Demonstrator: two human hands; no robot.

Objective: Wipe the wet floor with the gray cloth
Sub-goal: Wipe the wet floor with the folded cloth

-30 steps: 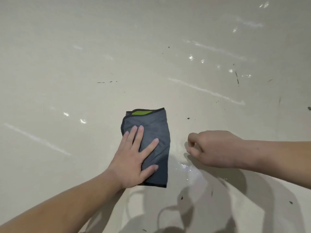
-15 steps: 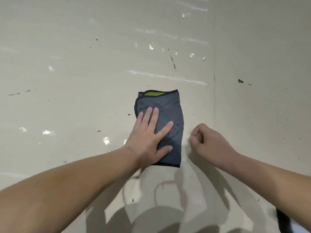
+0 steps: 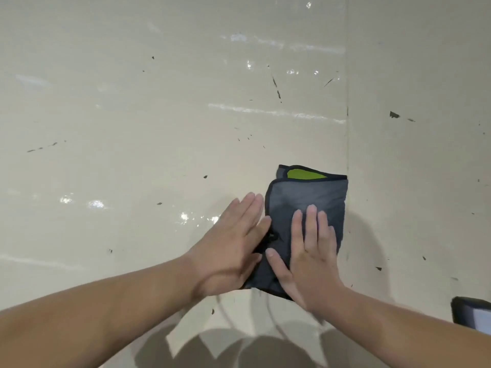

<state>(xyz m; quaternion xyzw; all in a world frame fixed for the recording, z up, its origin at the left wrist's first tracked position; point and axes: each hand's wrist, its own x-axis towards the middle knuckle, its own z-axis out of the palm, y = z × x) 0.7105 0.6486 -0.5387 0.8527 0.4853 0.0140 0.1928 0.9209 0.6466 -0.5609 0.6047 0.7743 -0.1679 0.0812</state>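
Glossy cream floor (image 3: 132, 128), flecked with dark specks, with wet glints (image 3: 186, 216) shining just left of the hands. The gray cloth (image 3: 316, 197) lies flat on it, folded into a soft oblong with dark trim. A lime-green layer (image 3: 305, 174) peeks out at the far end, and the right edge runs along a floor seam (image 3: 347, 102). The right hand (image 3: 312, 256) presses flat on top, fingers straight, its grip wide. The left hand (image 3: 228, 248) is flat too, fingers straight, touching the cloth's left edge.

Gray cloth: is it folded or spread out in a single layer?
Folded. At the far end of the gray cloth, dark-trimmed layers overlap and a green inner face shows between them.
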